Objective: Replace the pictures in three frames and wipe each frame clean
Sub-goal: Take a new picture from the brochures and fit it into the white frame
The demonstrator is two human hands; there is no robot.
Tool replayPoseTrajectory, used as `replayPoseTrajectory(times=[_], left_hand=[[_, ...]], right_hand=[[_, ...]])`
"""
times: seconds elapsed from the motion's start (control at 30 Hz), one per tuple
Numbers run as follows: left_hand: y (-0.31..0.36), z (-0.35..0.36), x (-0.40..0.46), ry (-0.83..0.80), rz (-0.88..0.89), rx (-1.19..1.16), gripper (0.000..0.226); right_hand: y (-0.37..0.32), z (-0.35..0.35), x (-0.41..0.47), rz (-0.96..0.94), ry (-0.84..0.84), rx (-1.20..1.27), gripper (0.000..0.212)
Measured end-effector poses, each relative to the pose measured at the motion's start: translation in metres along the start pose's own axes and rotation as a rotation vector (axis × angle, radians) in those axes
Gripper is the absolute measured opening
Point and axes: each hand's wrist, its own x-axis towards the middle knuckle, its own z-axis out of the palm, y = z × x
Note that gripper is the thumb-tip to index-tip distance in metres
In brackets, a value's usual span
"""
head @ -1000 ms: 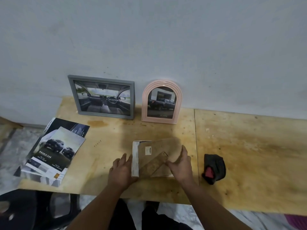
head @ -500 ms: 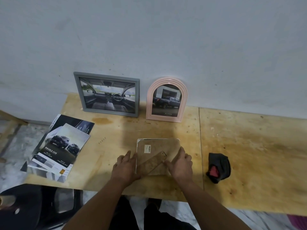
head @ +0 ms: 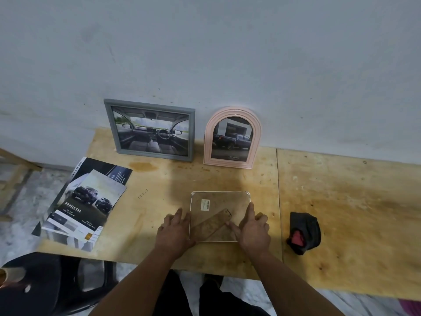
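A third frame (head: 218,201) lies face down on the plywood table (head: 341,213), showing its brown back, a small barcode sticker and a folding stand. My left hand (head: 174,231) rests against its left edge with fingers straight. My right hand (head: 252,226) touches its right side, the thumb on the back near the stand. A grey rectangular frame (head: 151,130) with a car-interior picture leans on the wall. Next to it on the right stands a pink arched frame (head: 232,137) with a pickup-truck picture. A dark wiping cloth (head: 304,232) with a red patch lies right of my hands.
A stack of car brochures (head: 84,204) lies at the table's left end, partly over the edge. A dark chair (head: 52,286) stands below the table at the lower left. The grey wall (head: 227,53) runs directly behind the table.
The face-down frame has been lowered flat onto the table and squared up. Both hands have settled at its sides. The camera has shifted slightly, so everything sits further right.
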Motion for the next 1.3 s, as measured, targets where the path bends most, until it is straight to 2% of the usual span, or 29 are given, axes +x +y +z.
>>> replayPoseTrajectory(times=[0.1,0.43,0.63,0.77,0.87,1.03,1.2,1.3], left_hand=[[0.001,-0.001,0.0,-0.005,0.002,0.017,0.097],[-0.006,-0.007,0.004,-0.007,0.014,0.017,0.101],[-0.009,-0.006,0.004,0.044,0.018,0.051,0.101],[-0.006,-0.008,0.004,0.12,0.018,0.03,0.101],[-0.006,-0.009,0.01,0.115,0.031,-0.016,0.103],[-0.006,-0.014,0.028,-0.007,0.176,0.06,0.11],[-0.008,-0.023,0.046,-0.1,0.245,0.15,0.118],[-0.008,-0.024,0.053,-0.134,0.286,0.188,0.117]], right_hand=[[0.002,0.002,0.0,-0.015,-0.001,-0.056,0.111],[0.018,-0.01,0.017,-0.183,-0.069,-0.233,0.088],[0.006,-0.023,0.017,-0.227,-0.034,-0.405,0.087],[0.002,-0.022,0.027,-0.374,-0.14,-0.432,0.077],[0.002,-0.021,0.034,-0.398,-0.19,-0.463,0.07],[0.0,-0.03,0.04,-0.417,-0.221,-0.576,0.076],[-0.01,-0.04,0.046,-0.408,-0.304,-0.645,0.091],[-0.018,-0.038,0.047,-0.391,-0.314,-0.698,0.091]])
